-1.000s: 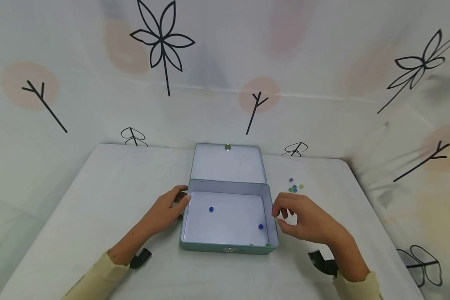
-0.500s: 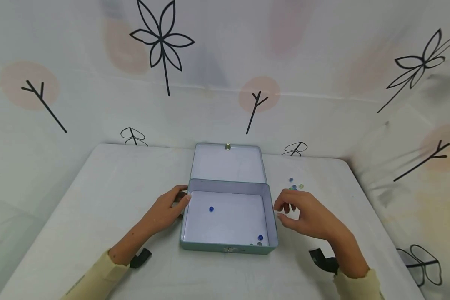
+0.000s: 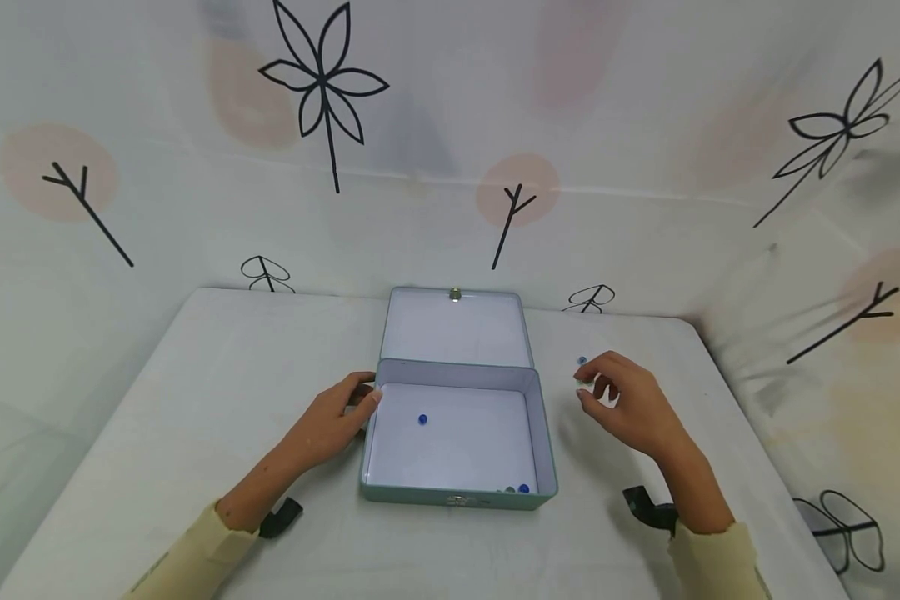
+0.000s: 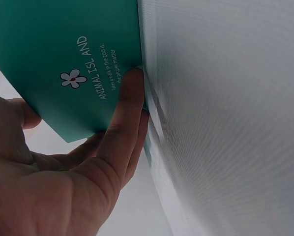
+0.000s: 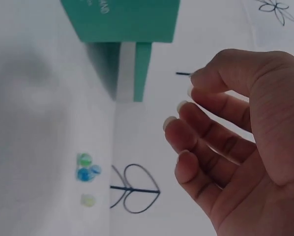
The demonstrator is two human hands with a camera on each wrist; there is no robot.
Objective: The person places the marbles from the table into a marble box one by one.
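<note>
A green tin box (image 3: 371,494) with white insides lies with its lid (image 3: 456,329) folded back. In it, one blue marble (image 3: 423,419) sits left of the middle; another blue marble (image 3: 524,489) and small greenish ones (image 3: 510,490) lie by the front wall. My left hand (image 3: 337,421) holds the left wall, thumb at the rim and fingers against the outer side (image 4: 44,73). Right of the box, my right hand (image 3: 633,404) hovers empty, fingers loosely bent, near a marble cluster it partly hides in the head view. In the right wrist view, blue (image 5: 84,174), green (image 5: 85,160) and yellowish (image 5: 88,200) marbles show.
A white cloth covers the table (image 3: 255,333). Behind and to the sides rise white fabric walls (image 3: 420,225) with printed black flowers and twigs. A dark strap (image 3: 648,508) hangs at the right wrist.
My right hand has let a small marble go into the box and moved right and away, over the loose marbles. Inside, a blue marble has rolled to the front wall. My left hand stays put.
</note>
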